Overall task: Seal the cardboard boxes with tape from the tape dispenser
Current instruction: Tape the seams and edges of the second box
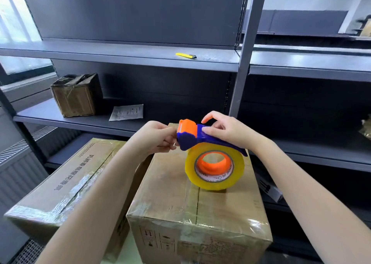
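Tape dispenser (189, 141) on box (170, 195): right hand (228, 132) grips handle, left hand (157, 139) pinches front, fingertips (172, 145) partly hidden

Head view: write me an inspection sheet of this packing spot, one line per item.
Surface: top of the front cardboard box, flaps closed, glossy tape over its seam and front edge.
Job's things: tape dispenser, blue and orange, its roll of clear tape apparently resting on that box; left cardboard box beside it, taped.
Clutter: yellow cutter on an upper shelf; small box and paper sheet on the shelf below.
Grippers: right hand grips the dispenser's handle; left hand pinches at its orange-capped head.
Cables: nothing seen.
Surroundings: grey metal shelving; radiator at left.
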`<action>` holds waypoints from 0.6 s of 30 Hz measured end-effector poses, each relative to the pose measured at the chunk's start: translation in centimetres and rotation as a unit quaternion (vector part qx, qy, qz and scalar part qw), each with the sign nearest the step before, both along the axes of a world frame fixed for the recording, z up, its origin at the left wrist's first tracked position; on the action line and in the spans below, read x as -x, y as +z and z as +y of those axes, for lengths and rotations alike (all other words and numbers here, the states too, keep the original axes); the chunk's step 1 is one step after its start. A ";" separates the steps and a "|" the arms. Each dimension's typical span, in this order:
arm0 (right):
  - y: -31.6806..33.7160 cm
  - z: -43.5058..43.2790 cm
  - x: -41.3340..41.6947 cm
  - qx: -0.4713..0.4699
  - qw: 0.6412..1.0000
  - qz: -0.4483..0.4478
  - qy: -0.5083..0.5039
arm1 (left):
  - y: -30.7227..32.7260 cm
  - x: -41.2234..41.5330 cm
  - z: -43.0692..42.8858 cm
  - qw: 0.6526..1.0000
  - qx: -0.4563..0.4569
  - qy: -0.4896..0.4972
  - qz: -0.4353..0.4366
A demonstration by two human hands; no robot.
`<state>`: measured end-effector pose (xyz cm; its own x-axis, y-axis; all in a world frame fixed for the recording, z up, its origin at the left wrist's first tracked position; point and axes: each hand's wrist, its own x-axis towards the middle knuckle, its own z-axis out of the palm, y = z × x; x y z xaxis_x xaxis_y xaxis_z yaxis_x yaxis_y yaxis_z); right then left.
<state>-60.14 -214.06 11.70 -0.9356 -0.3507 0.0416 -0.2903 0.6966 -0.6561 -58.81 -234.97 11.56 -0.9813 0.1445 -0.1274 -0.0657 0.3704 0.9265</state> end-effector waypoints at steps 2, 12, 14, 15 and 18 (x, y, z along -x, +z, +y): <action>0.3 -0.4 -0.8 -0.016 0.998 0.059 -0.008 | -0.1 0.2 -0.2 1.000 0.006 0.011 0.000; -0.8 -2.3 -3.5 -0.238 0.964 0.116 -0.002 | -0.5 0.9 -1.2 1.000 0.017 -0.021 -0.010; -0.7 -2.4 -3.8 -0.259 0.957 0.128 0.005 | -0.8 0.9 -1.5 0.999 0.036 -0.028 -0.004; -0.7 -2.4 -3.9 -0.268 0.955 0.128 0.009 | -0.9 0.8 -1.6 0.998 0.047 -0.028 0.002; 0.1 -2.9 -4.1 -0.297 0.948 0.116 0.025 | -1.1 0.5 -1.7 0.998 0.063 -0.023 0.019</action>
<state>-56.03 -216.96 11.76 -0.9070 -0.4204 0.0261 -0.4212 0.9045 -0.0675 -59.35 -236.66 10.41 -0.9786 0.1741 -0.1100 -0.0119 0.4854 0.8742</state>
